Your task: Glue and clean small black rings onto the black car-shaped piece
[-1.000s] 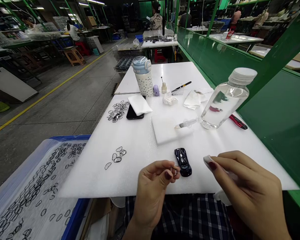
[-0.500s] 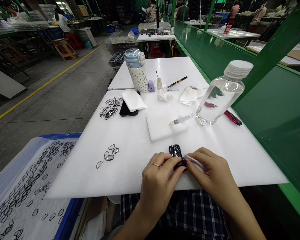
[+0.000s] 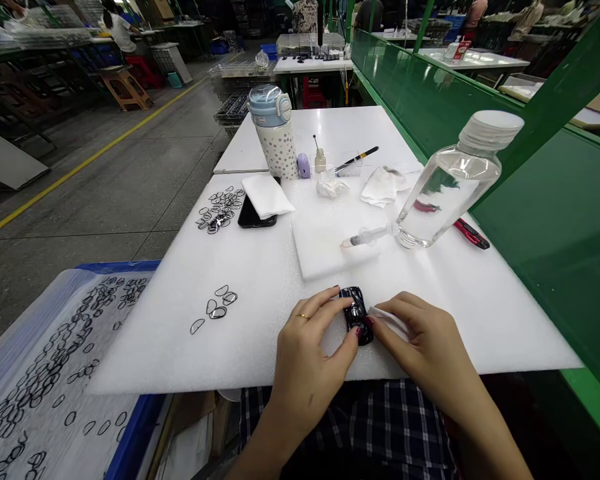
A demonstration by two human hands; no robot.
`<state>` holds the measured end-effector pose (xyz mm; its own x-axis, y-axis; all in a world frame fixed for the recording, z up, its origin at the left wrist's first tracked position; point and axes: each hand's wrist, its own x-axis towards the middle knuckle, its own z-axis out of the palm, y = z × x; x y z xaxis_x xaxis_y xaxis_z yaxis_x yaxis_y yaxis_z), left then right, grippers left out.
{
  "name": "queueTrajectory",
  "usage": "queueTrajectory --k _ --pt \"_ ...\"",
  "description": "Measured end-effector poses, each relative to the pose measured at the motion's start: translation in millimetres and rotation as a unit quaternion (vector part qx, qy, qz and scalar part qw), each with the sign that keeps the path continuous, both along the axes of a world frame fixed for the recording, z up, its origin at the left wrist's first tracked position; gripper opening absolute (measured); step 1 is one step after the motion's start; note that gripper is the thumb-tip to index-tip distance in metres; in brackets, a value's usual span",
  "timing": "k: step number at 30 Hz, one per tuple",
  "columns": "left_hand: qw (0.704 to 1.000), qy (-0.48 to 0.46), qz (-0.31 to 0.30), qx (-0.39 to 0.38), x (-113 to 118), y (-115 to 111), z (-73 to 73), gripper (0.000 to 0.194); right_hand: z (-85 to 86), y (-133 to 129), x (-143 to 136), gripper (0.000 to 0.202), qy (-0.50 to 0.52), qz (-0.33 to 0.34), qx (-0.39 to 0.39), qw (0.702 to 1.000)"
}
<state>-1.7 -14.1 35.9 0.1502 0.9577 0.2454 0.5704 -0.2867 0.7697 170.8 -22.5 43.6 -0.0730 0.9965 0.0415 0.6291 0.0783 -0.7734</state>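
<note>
A small glossy black piece shaped like a toy car (image 3: pixel 356 319) lies on the white foam sheet at the front of the table. My left hand (image 3: pixel 313 350) steadies it from the left, with the thumb near its lower end and the fingers at its upper left side. In my right hand (image 3: pixel 423 337) a folded white tissue (image 3: pixel 391 320) is pinched, and the fingertips touch the piece's right side. To the left lie several thin black rings (image 3: pixel 219 311). Beyond the piece, a syringe (image 3: pixel 367 236) rests on a smaller foam pad (image 3: pixel 320 257).
A clear bottle (image 3: pixel 447 187) stands right, beside a red cutter (image 3: pixel 471 233). Behind are a dotted tumbler (image 3: pixel 277 143), small vial (image 3: pixel 320 161), brush (image 3: pixel 357 160) and crumpled tissues (image 3: pixel 331 185). A phone (image 3: pixel 253 217) lies under folded tissue. A blue-edged tray (image 3: pixel 125 437) of rings sits lower left.
My left hand has shifted slightly left and its fingers have spread, uncovering more of the black car-shaped piece. My right hand stays at its right side with the tissue.
</note>
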Motion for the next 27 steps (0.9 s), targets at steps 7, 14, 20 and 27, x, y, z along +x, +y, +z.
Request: queueTrajectory --k 7,14,20,27 --pt "1.000 -0.005 0.003 -0.010 0.8 0.6 0.7 0.031 -0.1 -2.9 -1.5 0.014 0.007 -0.002 0.000 1.000" --pt "0.999 -0.008 -0.006 -0.036 1.0 0.9 3.8 0.031 1.9 -2.0 -0.6 0.014 0.013 -0.003 -0.008 1.000" --pt "0.998 -0.004 -0.017 -0.056 -1.2 0.6 5.8 0.031 2.1 -2.4 1.5 0.014 0.033 0.003 -0.014 0.999" --pt "0.999 0.004 -0.015 -0.044 0.7 1.8 5.6 0.031 2.0 -1.9 -1.1 0.015 0.020 -0.003 -0.003 1.000"
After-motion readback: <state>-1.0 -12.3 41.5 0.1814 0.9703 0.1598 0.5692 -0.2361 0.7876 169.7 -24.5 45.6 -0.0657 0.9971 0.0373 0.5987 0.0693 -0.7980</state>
